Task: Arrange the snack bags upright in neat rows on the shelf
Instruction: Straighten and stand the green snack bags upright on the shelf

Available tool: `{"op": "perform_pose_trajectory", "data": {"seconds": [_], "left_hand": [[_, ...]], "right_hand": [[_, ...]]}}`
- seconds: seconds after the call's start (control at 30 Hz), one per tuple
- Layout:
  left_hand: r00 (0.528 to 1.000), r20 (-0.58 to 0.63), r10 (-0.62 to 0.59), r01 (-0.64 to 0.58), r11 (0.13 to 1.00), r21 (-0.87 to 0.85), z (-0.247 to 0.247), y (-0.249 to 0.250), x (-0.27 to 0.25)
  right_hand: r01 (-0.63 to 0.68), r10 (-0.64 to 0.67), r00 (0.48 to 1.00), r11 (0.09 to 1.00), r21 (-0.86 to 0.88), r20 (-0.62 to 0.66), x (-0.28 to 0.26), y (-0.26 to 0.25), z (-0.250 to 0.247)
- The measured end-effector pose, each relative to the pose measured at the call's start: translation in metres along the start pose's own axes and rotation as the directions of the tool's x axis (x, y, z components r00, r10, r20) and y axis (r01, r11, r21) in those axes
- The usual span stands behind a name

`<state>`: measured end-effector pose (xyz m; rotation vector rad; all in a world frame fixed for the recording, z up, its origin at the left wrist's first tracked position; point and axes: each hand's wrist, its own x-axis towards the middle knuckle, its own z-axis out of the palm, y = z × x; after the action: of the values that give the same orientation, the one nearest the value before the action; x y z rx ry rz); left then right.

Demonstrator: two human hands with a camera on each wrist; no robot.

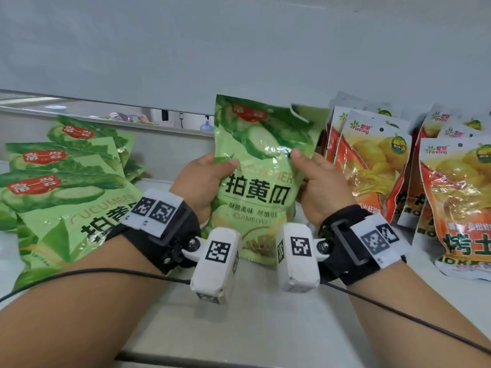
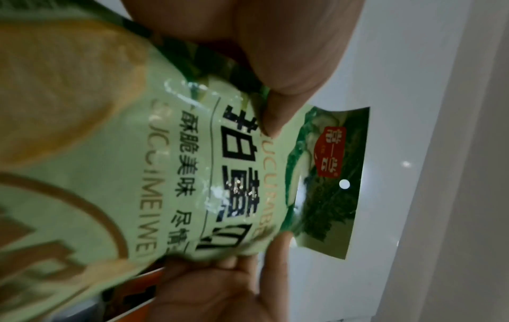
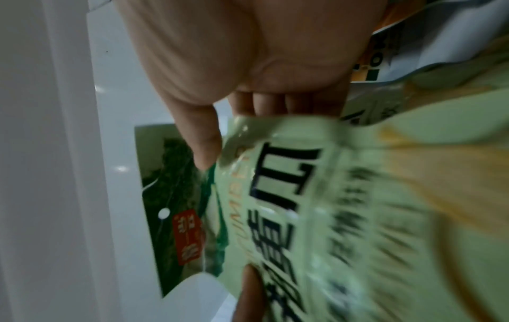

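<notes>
- On a white shelf (image 1: 239,328), in front of a pale back wall, a person is holding one green cucumber snack bag (image 1: 259,181) upright with both hands, roughly in the middle of the head view.
- The left hand (image 1: 202,181) is gripping the bag's left edge, with the thumb pressing on the front of the bag just above the large black printed characters and the other fingers sitting behind it, hidden from the head camera.
- The right hand (image 1: 322,184) is gripping the bag's right edge the same way, its thumb lying on the front near the cucumber slice picture; the right wrist view is showing its fingers (image 3: 264,104) lying close together behind the bag.
- The bag's top right corner is bending forward, and its bottom edge is sitting low between the two wrists, close to the shelf; whether it is touching the surface cannot be told.
- To the left, a stack of matching green bags (image 1: 66,181) is lying flat and overlapping, well apart from the held bag.
- To the right, rows of orange and yellow snack bags (image 1: 372,160) are standing upright, the nearest row just beside the right hand.
- Both wrists are wearing black straps carrying white camera units with square coded markers, and thin black cables are trailing back along the forearms.
</notes>
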<state>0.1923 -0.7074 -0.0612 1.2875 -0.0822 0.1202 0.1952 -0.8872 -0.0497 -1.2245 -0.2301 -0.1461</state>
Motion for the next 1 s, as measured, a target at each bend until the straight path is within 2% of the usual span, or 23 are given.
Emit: {"op": "perform_pose_trajectory", "data": {"seconds": [0.1,0.17,0.4,0.47,0.53,0.6,0.67,0.77,0.83,0.9,1.0], "left_hand": [[0.998,-0.053,0.025,-0.029,0.997,-0.07,-0.004,0.002,0.008],[0.999,-0.046,-0.002,-0.001,0.997,-0.073,-0.005,-0.001,0.009],[0.976,0.156,-0.154,0.156,0.988,0.001,-0.003,-0.014,0.002],[0.983,0.128,-0.131,0.133,0.991,-0.009,-0.002,-0.016,0.002],[0.994,0.078,-0.082,0.087,0.994,-0.061,-0.002,-0.017,0.003],[0.998,0.051,-0.041,0.046,0.992,-0.116,-0.004,-0.016,0.005],[0.999,0.041,-0.023,0.03,0.986,-0.162,-0.004,-0.014,0.005],[0.996,0.085,-0.029,0.046,0.978,-0.204,-0.004,-0.015,0.002],[0.982,0.178,-0.061,0.093,0.98,-0.176,-0.005,-0.016,0.0],[0.964,0.244,-0.108,0.13,0.988,-0.079,-0.006,-0.018,-0.002],[0.983,0.167,-0.077,0.075,0.997,0.015,-0.007,-0.019,-0.001]], "right_hand": [[-0.081,0.085,0.995,0.994,-0.075,0.052,-0.001,0.016,0.0],[-0.077,0.08,0.996,0.993,-0.093,0.036,0.0,0.021,-0.001],[-0.043,0.044,0.998,0.999,0.019,-0.052,-0.002,0.023,-0.011],[-0.071,0.071,0.997,0.997,0.012,-0.013,-0.006,0.023,-0.012],[-0.132,0.134,0.988,0.991,-0.028,0.078,-0.011,0.024,-0.014],[-0.188,0.214,0.961,0.97,-0.152,0.174,-0.015,0.026,-0.014],[-0.185,0.243,0.938,0.955,-0.232,0.249,-0.019,0.027,-0.012],[-0.125,0.183,0.958,0.959,-0.254,0.219,-0.019,0.028,-0.011],[-0.118,0.165,0.967,0.965,-0.234,0.193,-0.018,0.026,-0.012],[-0.115,0.155,0.972,0.97,-0.215,0.177,-0.017,0.026,-0.012],[-0.144,0.173,0.969,0.976,-0.165,0.175,-0.017,0.027,-0.01]]}}
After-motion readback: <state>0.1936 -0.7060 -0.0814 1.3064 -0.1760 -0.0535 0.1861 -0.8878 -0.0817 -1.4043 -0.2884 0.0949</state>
